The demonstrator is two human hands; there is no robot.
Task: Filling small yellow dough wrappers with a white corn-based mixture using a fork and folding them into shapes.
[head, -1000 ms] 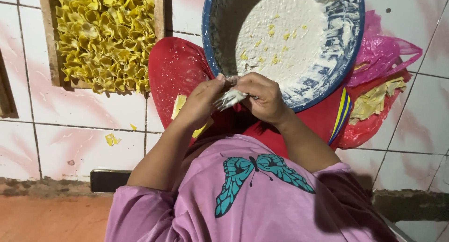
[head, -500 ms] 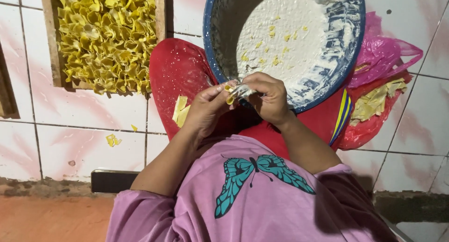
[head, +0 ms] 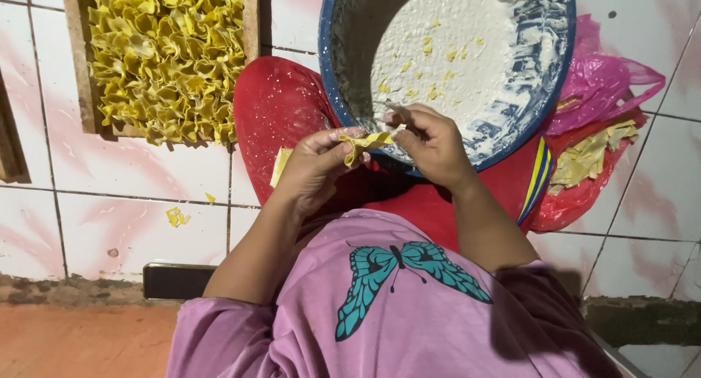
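Note:
My left hand (head: 315,166) pinches a small folded yellow dough wrapper (head: 365,141) between thumb and fingers, just below the near rim of a large blue bowl (head: 544,100). Close beside it on the right, my right hand (head: 432,143) has its fingers closed around a thin utensil (head: 398,115) whose tip points up over the bowl's white paste-like filling (head: 453,56). Both hands meet over my red-clad lap (head: 281,111). Another yellow wrapper piece (head: 280,166) lies on my left thigh.
A wooden tray (head: 82,78) packed with several folded yellow dumplings (head: 164,53) sits on the white tiled floor at the upper left. A pink plastic bag (head: 606,86) and a red bag with yellow wrappers (head: 588,155) lie at the right. Yellow scraps (head: 175,216) dot the tiles.
The wrapper between my hands has gone from a pale bundle to a folded yellow piece, and both hands have shifted slightly toward the bowl's rim. The bowl and tray stay put.

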